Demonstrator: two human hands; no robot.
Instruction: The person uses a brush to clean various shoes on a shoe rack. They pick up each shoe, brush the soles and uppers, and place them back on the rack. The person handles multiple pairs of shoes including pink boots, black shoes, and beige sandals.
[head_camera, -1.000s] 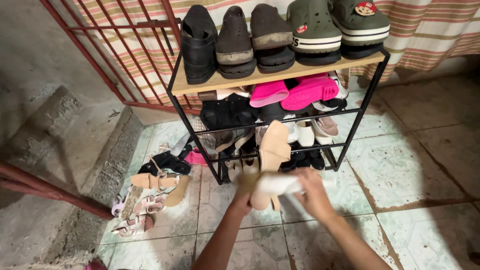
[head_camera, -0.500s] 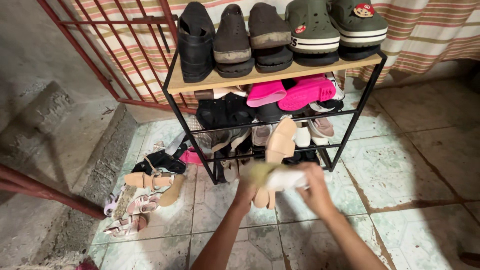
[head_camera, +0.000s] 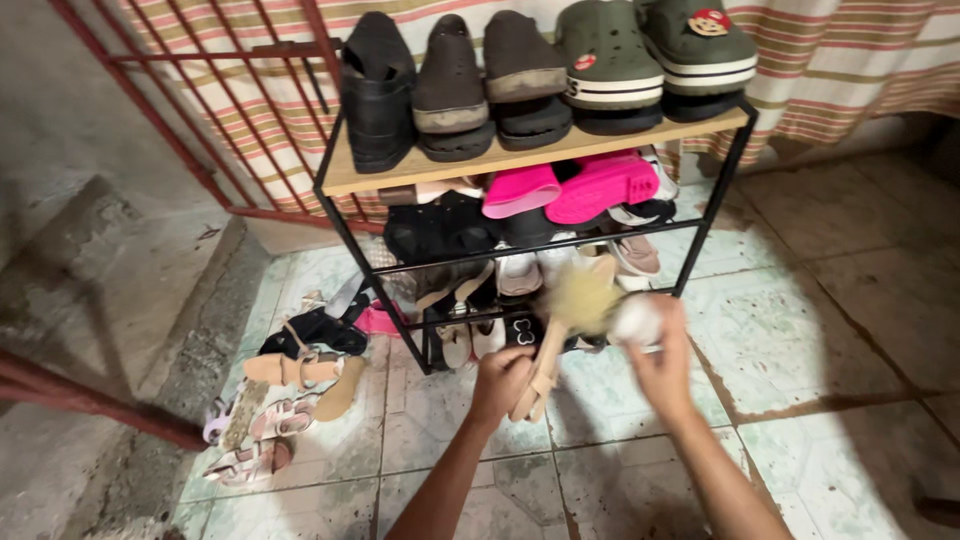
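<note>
The left hand (head_camera: 502, 372) grips a beige sandal (head_camera: 560, 330) by its lower end, holding it up just in front of the shoe rack (head_camera: 352, 235). The right hand (head_camera: 662, 362) is clenched around a white cloth (head_camera: 636, 320) beside the sandal's blurred top. More sandals (head_camera: 290, 385) lie on the tiled floor (head_camera: 820, 340) to the left.

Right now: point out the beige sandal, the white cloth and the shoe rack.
beige sandal (head_camera: 560, 325): head view, on its blurred sole.
white cloth (head_camera: 636, 320): head view, on the bunched wad.
shoe rack (head_camera: 470, 160): head view, on the wooden top shelf's front edge.
</note>
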